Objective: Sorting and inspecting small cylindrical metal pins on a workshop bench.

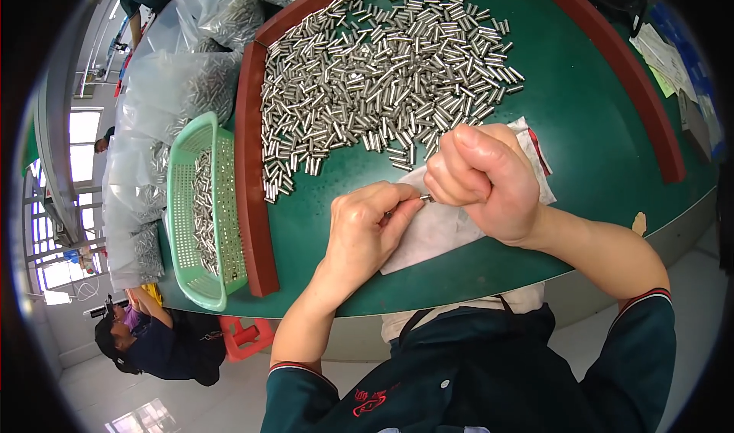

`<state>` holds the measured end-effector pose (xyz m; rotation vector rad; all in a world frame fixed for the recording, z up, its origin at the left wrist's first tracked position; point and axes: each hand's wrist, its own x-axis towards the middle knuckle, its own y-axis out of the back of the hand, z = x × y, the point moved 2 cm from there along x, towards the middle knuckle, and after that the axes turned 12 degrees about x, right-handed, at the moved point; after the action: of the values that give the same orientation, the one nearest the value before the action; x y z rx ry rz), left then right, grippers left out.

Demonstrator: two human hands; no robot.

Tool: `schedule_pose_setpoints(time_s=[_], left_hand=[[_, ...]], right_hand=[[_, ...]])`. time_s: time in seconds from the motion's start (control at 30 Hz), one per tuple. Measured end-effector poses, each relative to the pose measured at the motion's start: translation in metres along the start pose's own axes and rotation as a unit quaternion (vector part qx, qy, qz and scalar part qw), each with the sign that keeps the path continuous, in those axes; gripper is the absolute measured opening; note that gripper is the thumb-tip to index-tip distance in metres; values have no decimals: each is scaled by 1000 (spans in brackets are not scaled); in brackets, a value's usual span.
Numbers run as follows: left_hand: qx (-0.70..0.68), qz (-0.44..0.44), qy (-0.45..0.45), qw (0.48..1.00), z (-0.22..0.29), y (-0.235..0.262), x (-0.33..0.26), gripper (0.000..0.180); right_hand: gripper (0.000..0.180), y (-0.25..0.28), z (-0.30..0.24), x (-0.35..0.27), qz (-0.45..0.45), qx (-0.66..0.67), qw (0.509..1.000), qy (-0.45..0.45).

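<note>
Close together over a white cloth (436, 238), both my hands are closed. My left hand (363, 230) pinches a small shiny metal pin (427, 198) between thumb and forefinger. My right hand (493, 181) is curled into a fist at the pin's other end; its fingers hide whatever lies inside. Just beyond the hands spreads a large heap of short silver metal pins (382, 81) on the green tabletop (589, 150).
Dark red rails (252, 165) border the heap at left and right. A green plastic basket (222, 227) holding pins stands left, beside clear bags (138, 173) of metal parts. Papers (661, 58) lie far right. Another person (164, 341) sits at lower left near a red stool (245, 337).
</note>
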<state>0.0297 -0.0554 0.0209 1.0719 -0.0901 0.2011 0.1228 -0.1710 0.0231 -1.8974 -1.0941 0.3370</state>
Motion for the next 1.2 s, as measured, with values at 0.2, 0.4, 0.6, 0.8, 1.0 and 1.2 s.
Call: schedule_pose_setpoints(time_s=[0.2,0.4,0.6,0.8,1.0,1.2], left_hand=[[-9,3,4,1000,0,-2,0,8],[-15,-12,20,1000,-2,-1,-1,7],[-40,-24,23,999,-2,-2,-1,8],[-39,-24,26,999,-1,-2,1,8],[-25,-5,33,999,1,-2,0,7],[-451,-18,179,874,-21,7,-4,7]], right_hand=[[43,1,1,-2,-2,-13,1000,-2],[43,0,3,-3,-6,-25,1000,-7],[42,-7,4,-4,-4,-80,997,11],[34,-4,6,-4,-24,-77,997,-10],[40,1,2,0,-17,31,999,2],[43,0,-3,-4,11,-1,1000,7]])
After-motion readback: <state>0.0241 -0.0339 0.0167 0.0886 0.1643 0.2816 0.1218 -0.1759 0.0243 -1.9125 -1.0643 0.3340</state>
